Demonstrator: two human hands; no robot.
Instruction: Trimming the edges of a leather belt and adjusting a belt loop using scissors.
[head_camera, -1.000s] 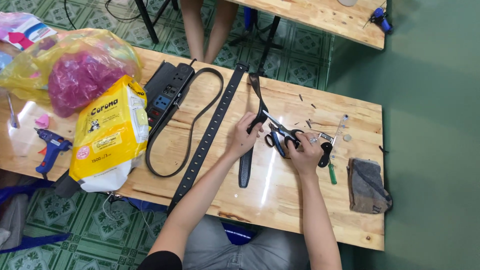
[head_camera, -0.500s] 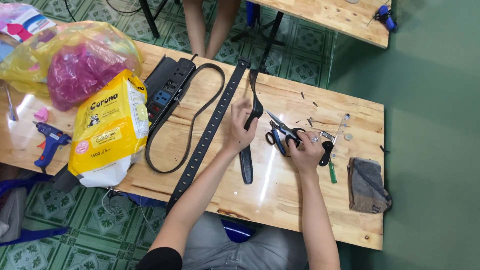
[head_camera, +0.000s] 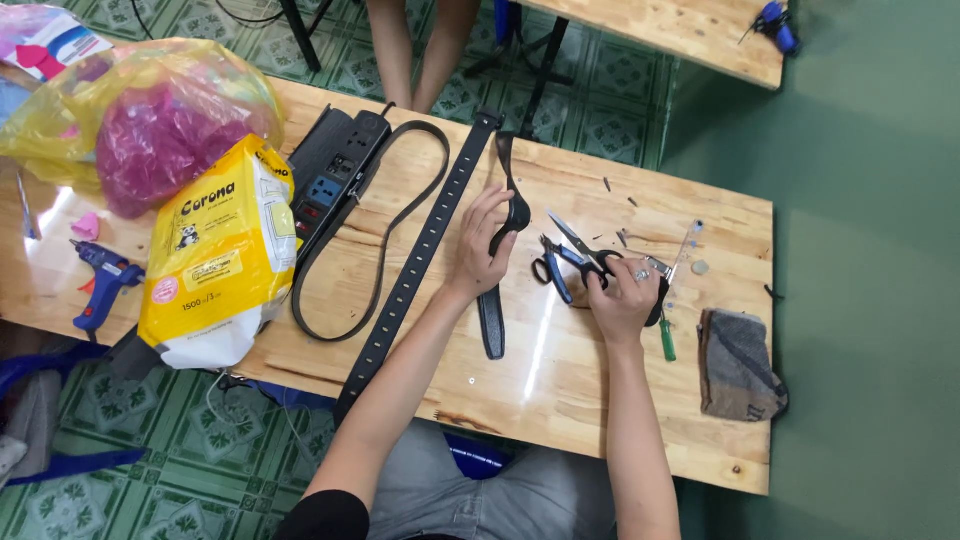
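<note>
the left hand (head_camera: 483, 250) pinched a short black strap (head_camera: 503, 245), lifting its middle off the wooden table (head_camera: 560, 370) for cutting; the right hand (head_camera: 620, 295) loosely gripped blue-handled scissors (head_camera: 570, 255), blades parted, just beside.

A yellow bag (head_camera: 215, 260), blue glue gun (head_camera: 100, 275), black power strip (head_camera: 335, 165) and grey cloth (head_camera: 740, 365) lie on the wooden table (head_camera: 600, 400).

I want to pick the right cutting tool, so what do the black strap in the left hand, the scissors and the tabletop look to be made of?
Black strap: probably leather or faux leather; matte, and it bends where the left hand lifts it.
Scissors: shiny metal blades, dark blue-black handles that look plastic; the right hand rests by them.
Table: pale wood with visible grain and a glossy, reflective coat.
</note>
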